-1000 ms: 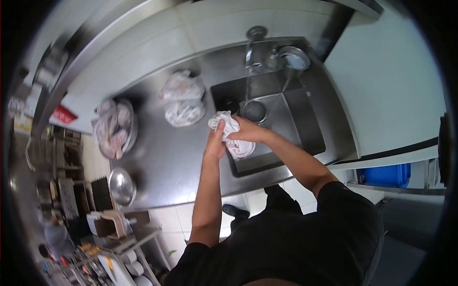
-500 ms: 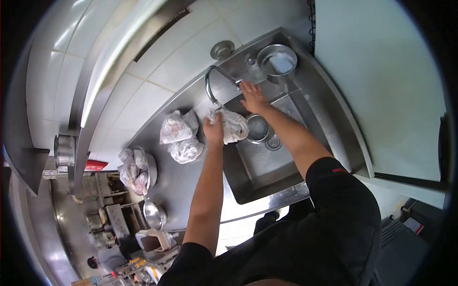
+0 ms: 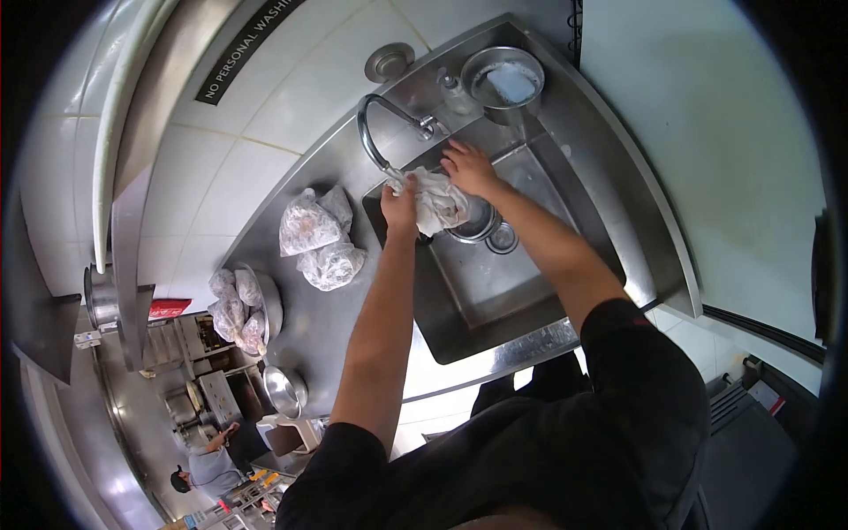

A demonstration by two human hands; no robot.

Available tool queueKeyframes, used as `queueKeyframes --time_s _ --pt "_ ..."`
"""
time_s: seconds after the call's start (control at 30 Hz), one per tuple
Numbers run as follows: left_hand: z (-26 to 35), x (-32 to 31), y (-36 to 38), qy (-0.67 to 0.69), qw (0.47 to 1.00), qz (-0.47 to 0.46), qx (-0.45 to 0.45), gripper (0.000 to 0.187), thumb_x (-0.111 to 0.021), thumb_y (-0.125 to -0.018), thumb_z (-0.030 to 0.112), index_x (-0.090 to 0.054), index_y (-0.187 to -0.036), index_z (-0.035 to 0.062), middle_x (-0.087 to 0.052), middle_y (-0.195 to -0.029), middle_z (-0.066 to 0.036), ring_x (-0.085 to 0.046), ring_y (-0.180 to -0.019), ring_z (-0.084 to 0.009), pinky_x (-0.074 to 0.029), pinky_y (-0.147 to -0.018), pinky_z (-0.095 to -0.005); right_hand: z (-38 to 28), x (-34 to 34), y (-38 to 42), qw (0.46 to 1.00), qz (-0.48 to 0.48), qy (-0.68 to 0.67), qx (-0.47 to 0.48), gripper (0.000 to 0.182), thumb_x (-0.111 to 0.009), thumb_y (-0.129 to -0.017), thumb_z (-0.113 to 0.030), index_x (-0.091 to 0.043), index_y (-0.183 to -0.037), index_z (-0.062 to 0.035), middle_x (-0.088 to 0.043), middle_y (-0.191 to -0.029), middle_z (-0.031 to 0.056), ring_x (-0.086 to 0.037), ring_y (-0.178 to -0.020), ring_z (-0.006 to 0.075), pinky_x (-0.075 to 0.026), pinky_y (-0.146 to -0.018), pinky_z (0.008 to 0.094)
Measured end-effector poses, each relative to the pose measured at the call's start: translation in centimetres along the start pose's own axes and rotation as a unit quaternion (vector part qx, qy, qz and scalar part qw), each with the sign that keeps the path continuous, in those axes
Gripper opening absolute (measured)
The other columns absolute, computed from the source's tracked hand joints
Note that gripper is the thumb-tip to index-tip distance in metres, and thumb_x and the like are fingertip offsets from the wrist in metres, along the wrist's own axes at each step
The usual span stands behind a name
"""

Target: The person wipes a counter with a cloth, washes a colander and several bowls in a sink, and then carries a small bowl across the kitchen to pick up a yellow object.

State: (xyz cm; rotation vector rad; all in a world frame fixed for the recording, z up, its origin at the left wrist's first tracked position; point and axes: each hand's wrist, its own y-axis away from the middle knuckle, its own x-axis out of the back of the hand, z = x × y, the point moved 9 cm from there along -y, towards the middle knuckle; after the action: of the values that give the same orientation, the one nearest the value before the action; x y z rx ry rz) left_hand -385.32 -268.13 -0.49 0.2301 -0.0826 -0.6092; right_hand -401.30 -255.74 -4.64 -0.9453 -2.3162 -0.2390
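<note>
My left hand (image 3: 400,208) is closed around one end of a crumpled white cloth (image 3: 439,205), held up just under the spout of the faucet (image 3: 369,132). To the right, my right hand (image 3: 470,168) has its fingers stretched out, fingertips close to the cloth's upper edge and below the faucet's base. Both hands are over the steel sink (image 3: 495,296). Partly hidden behind the cloth, a round metal bowl (image 3: 478,221) sits in the sink beside the round drain fitting (image 3: 503,238).
Clear plastic bags (image 3: 311,225) with frosty contents lie on the counter left of the sink. Farther left are a bowl of more bags (image 3: 273,305) and a steel bowl (image 3: 285,391). A pot (image 3: 503,84) and clear bottle (image 3: 453,93) stand behind the sink. Another person (image 3: 212,470) works at lower left.
My right hand has come down from the faucet's base towards the cloth. My left hand still holds the cloth, which now overlaps the bowl more. The view has shifted slightly.
</note>
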Motion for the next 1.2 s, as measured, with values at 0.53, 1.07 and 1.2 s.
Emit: queueKeyframes --time_s 0.53,1.07,1.2 --pt "0.4 -0.9 0.5 0.308 0.95 -0.015 0.05 0.035 -0.057 -0.09 0.024 -0.06 -0.114 -0.001 -0.066 -0.11 -0.015 -0.067 -0.098 -0.0308 -0.054 -0.09 -0.0431 -6.1 -11.2 4.2 0.456 0.092 -0.858 -0.216 0.071 -0.07 -0.086 -0.058 -0.054 -0.133 -0.0083 -0.061 -0.131 0.0103 -0.063 -0.114 0.0286 -0.05 -0.096 0.045" --pt "-2.2 -1.4 2.9 0.371 0.915 -0.084 0.131 0.059 -0.041 -0.1 0.057 -0.055 -0.135 0.012 -0.063 -0.127 -0.009 -0.061 -0.118 -0.0291 -0.049 -0.1 -0.0465 -11.0 -0.6 4.0 0.914 0.123 -0.385 -0.046 0.038 -0.083 -0.082 -0.029 -0.067 -0.104 -0.0024 -0.07 -0.098 0.0084 -0.064 -0.091 0.0131 -0.053 -0.077 0.0326" --pt "-0.8 -1.4 2.5 0.382 0.915 -0.058 0.116 0.053 -0.047 -0.099 0.049 -0.059 -0.121 0.0032 -0.067 -0.114 -0.014 -0.067 -0.102 -0.032 -0.053 -0.093 -0.0468 -6.9 -4.8 4.6 0.767 0.149 -0.591 -0.202 0.039 -0.078 -0.088 -0.031 -0.064 -0.109 -0.0015 -0.069 -0.099 0.0072 -0.067 -0.086 0.0166 -0.054 -0.075 0.0317"
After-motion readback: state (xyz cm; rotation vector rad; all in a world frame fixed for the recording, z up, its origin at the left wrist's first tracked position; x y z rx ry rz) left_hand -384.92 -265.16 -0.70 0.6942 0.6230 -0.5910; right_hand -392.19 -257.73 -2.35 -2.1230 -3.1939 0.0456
